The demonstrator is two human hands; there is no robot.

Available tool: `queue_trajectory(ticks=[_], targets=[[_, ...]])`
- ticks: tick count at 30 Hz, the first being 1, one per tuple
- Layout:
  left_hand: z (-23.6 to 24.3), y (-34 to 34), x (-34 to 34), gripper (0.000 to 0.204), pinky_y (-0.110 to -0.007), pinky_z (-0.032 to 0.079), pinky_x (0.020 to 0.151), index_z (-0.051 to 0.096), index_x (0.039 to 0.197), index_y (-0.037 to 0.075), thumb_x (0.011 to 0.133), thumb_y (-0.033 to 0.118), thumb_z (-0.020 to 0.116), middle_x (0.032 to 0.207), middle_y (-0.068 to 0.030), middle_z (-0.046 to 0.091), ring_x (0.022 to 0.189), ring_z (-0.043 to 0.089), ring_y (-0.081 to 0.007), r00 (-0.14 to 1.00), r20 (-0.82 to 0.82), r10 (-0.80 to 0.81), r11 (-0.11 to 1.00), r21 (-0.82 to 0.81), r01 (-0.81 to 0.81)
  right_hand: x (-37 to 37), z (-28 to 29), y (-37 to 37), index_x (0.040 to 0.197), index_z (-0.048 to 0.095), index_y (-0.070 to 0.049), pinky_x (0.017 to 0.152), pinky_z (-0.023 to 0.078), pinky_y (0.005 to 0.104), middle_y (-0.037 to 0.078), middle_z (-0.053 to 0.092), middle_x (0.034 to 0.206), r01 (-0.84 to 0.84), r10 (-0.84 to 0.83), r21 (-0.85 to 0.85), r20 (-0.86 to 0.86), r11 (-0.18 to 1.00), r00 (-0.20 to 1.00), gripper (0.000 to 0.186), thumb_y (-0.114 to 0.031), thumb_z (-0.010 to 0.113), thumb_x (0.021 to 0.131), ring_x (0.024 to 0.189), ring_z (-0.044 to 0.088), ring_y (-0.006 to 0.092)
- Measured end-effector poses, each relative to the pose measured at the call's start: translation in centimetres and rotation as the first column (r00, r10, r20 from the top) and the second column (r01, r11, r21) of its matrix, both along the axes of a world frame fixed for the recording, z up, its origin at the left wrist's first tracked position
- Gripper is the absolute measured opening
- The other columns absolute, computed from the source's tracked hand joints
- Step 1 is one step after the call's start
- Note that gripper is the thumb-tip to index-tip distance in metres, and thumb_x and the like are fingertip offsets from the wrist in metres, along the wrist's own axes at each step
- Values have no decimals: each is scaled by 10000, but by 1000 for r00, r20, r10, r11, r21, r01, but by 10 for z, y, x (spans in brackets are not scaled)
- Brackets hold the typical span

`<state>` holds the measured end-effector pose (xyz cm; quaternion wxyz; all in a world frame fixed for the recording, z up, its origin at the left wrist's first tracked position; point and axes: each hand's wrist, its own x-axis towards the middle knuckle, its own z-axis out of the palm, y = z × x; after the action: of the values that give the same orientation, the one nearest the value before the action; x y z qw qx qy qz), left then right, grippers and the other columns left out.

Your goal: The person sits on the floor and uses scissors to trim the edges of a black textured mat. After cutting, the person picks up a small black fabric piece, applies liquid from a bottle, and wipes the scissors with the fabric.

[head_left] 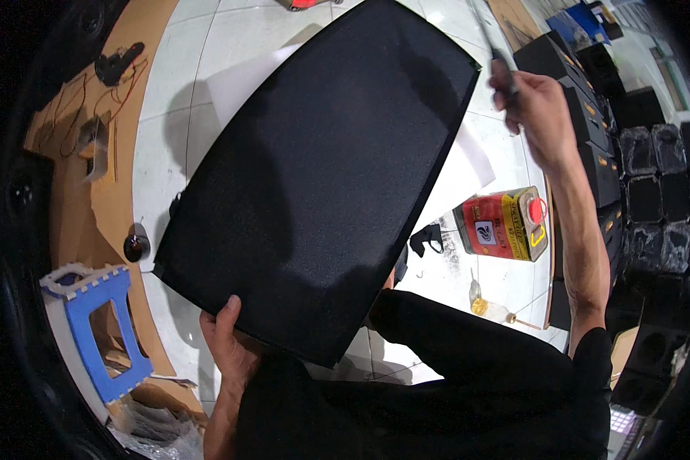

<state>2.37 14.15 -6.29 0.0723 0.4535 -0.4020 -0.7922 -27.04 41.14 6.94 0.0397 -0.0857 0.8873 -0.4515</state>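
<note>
A large black panel (307, 169) with slightly bowed long edges lies tilted across the middle, over my lap. My left hand (226, 337) is closed on its lower edge, thumb on the top face and the other fingers hidden beneath. Off its upper right corner, my right hand (543, 115) is raised, apart from the panel. The fingers there wrap round the dark handle of a tool (506, 83). A long, thin, pale shaft or blade runs upward from the handle; motion blur hides its exact kind. The panel's underside is out of sight.
A rectangular tin (489, 226) with a red cap stands right of the panel, near a small clear bottle (492, 310). White sheeting (464, 172) lies beneath the panel. At left are cardboard (149, 69) and a blue-and-white stool (109, 333). Black boxes (590, 115) are stacked at right.
</note>
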Motion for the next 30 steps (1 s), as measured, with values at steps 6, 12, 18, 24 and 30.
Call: queue_trajectory(ticks=[6,12,18,24,30], targets=[[4,-8,0,678,-433,469,971,386,1281,-53,721,139,718,1183,-196,505,1087,546,-294,1000,7,9,993,117,-10,1,-20,3,885,646,9,450,280,213,0,547,628,94,-68,-165,156,982,985,325,-296,574,974,461,332,32],[3,-10,3,677,-418,442,1002,392,1279,-66,703,74,719,1182,-193,511,1092,546,-284,998,-5,-61,995,85,61,5,-24,0,896,635,-6,454,282,208,-1,543,645,119,-86,-163,196,979,977,273,-235,523,995,471,329,31],[9,-15,0,686,-412,425,1009,384,1271,-104,725,119,734,1190,-210,507,1105,534,-282,992,73,-105,994,23,104,11,-30,-8,913,635,-3,444,279,195,-7,549,649,40,6,-201,222,979,975,272,-237,523,995,475,346,23],[3,-18,0,654,-410,409,1009,396,1267,-111,785,195,715,1206,-213,507,1121,525,-285,998,-53,-39,998,40,41,29,-29,-24,867,665,-20,428,280,186,-19,555,576,-95,131,-163,231,982,964,286,-288,614,952,447,397,14],[9,-18,-7,686,-470,406,1018,364,1305,-76,777,191,709,1220,-207,487,1160,509,-302,998,-43,53,997,63,-50,35,-29,-32,877,669,-23,429,283,189,-25,558,583,-170,197,-139,214,976,957,295,-304,616,949,451,399,14]])
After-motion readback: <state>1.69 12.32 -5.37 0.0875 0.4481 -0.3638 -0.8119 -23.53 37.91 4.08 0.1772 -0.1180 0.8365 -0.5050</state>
